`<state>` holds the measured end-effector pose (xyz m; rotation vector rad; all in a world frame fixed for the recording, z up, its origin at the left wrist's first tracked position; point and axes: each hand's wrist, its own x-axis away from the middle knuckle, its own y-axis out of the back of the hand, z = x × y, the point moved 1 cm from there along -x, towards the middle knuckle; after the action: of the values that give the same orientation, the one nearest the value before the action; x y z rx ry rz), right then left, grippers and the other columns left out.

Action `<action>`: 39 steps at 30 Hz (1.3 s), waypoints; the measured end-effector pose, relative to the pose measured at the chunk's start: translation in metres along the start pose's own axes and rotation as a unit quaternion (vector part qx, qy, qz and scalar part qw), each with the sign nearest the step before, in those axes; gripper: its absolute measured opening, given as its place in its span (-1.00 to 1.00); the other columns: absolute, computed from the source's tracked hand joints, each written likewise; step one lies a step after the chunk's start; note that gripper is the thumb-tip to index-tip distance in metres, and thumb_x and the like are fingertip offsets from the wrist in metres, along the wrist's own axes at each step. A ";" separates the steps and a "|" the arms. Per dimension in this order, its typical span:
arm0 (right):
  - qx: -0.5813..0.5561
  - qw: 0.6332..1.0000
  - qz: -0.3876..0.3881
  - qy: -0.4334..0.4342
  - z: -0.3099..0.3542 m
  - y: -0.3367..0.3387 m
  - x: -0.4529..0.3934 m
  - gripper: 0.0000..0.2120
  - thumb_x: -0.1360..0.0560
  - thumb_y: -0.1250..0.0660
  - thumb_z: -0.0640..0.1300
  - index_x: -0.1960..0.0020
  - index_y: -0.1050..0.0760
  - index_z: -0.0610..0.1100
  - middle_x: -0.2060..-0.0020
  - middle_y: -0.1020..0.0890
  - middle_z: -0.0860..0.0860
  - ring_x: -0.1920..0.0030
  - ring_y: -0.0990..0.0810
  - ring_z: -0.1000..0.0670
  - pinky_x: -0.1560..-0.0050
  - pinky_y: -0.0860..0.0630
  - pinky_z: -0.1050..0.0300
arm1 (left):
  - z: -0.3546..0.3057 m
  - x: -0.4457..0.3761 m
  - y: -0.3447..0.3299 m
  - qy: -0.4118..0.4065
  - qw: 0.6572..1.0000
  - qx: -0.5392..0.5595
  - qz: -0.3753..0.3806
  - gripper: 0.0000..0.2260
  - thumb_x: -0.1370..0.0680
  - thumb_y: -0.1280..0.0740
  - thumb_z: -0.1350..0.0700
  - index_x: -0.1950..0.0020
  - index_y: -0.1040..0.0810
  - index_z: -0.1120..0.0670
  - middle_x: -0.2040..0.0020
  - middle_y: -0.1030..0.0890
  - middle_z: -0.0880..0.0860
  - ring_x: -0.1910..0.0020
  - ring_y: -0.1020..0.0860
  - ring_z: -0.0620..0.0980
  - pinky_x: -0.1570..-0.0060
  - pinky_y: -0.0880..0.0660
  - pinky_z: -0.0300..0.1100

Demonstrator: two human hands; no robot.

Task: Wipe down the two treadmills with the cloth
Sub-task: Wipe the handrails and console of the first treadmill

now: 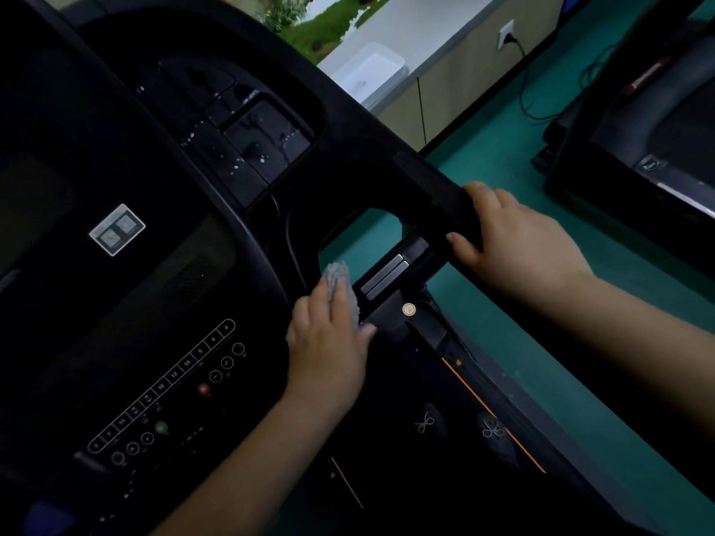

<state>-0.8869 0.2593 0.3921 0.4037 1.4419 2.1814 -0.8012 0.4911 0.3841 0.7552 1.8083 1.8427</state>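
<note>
A black treadmill console (162, 288) fills the left and middle of the head view, with a row of lit buttons low down. My left hand (329, 338) presses a small grey cloth (340, 280) against the console's right edge, beside the silver pulse sensor (385, 274) on the inner grip. My right hand (514, 237) is wrapped around the black right handrail (437, 187), fingers over the top and thumb underneath. A second black treadmill (638, 129) stands at the upper right, across a strip of floor.
Green floor (503, 137) runs between the two machines. A white tray (371, 71) lies on a pale ledge at the top. A wall socket (507, 34) has a black cable hanging to the floor. My shoes (460, 425) are on the belt below.
</note>
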 end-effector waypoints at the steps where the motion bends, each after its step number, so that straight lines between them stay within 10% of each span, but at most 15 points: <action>1: 0.001 1.000 0.002 0.001 0.000 0.000 0.000 -0.47 -0.53 -0.21 0.15 -0.40 -0.19 -0.07 -0.14 -0.50 -0.14 -0.05 -0.55 -0.23 0.08 -0.52 -0.07 | -0.001 0.002 -0.008 -0.013 0.999 -0.040 0.027 -0.29 -0.57 -0.20 -0.11 -0.58 0.07 0.12 -0.55 -0.01 0.13 -0.37 -0.13 0.07 -0.32 -0.27 0.00; 7: 0.014 1.000 0.001 0.003 0.002 0.000 0.001 -0.45 -0.54 -0.21 0.13 -0.41 -0.18 -0.11 -0.16 -0.49 -0.18 -0.06 -0.54 -0.26 0.08 -0.49 -0.09 | 0.030 -0.016 -0.006 -0.151 0.976 -0.149 0.052 -0.06 -0.37 -0.51 -0.04 -0.57 -0.03 0.16 -0.44 -0.32 0.14 -0.24 -0.37 0.11 -0.18 -0.40 -0.02; 15: 0.017 1.000 -0.006 0.002 0.003 -0.001 0.003 -0.47 -0.54 -0.21 0.13 -0.39 -0.21 -0.12 -0.15 -0.50 -0.20 -0.05 -0.56 -0.26 0.09 -0.49 -0.10 | -0.035 -0.066 -0.021 -0.039 0.998 0.053 -0.003 -0.27 -0.45 -0.41 -0.13 -0.52 -0.22 0.08 -0.30 -0.45 0.08 -0.26 -0.34 0.09 -0.24 -0.29 -0.08; 25: 0.012 1.000 -0.001 -0.003 0.004 0.002 0.004 -0.45 -0.55 -0.20 0.13 -0.42 -0.19 -0.11 -0.19 -0.49 -0.20 -0.09 -0.54 -0.27 0.04 -0.49 -0.11 | 0.007 -0.011 -0.045 -0.060 0.981 -0.115 -0.144 -0.20 -0.27 -0.58 0.01 -0.43 -0.35 0.16 -0.15 -0.49 0.11 -0.07 -0.38 0.06 -0.02 -0.48 -0.03; 31: 0.020 1.000 0.000 -0.006 0.005 0.001 0.005 -0.46 -0.55 -0.20 0.13 -0.42 -0.19 -0.11 -0.22 -0.48 -0.19 -0.09 -0.54 -0.27 0.05 -0.49 -0.10 | -0.052 -0.059 -0.032 -0.048 0.991 0.076 -0.100 -0.32 -0.37 -0.52 0.04 -0.43 -0.37 0.13 -0.21 -0.49 0.12 -0.18 -0.42 0.13 -0.13 -0.40 0.02; 36: 0.018 1.000 0.000 -0.005 0.004 -0.001 0.004 -0.47 -0.55 -0.21 0.13 -0.41 -0.20 -0.10 -0.22 -0.49 -0.19 -0.08 -0.55 -0.28 0.05 -0.48 -0.09 | -0.065 -0.015 -0.005 0.071 0.876 0.474 -0.051 -0.56 -0.48 -0.45 0.10 -0.32 -0.40 0.09 -0.14 -0.55 -0.03 -0.06 -0.54 -0.13 -0.03 -0.45 -0.42; 39: 0.019 1.000 0.003 -0.006 0.004 0.000 0.005 -0.47 -0.56 -0.19 0.14 -0.42 -0.19 -0.09 -0.22 -0.48 -0.19 -0.08 -0.54 -0.27 0.05 -0.47 -0.09 | -0.059 0.035 -0.022 0.206 0.796 0.569 0.036 -0.72 -0.50 -0.43 0.08 -0.16 -0.46 0.06 0.01 -0.62 -0.04 0.07 -0.63 -0.12 0.09 -0.56 -0.34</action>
<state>-0.8895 0.2652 0.3936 0.4353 1.4790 2.1549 -0.8678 0.4704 0.3653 0.7978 3.2307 0.7691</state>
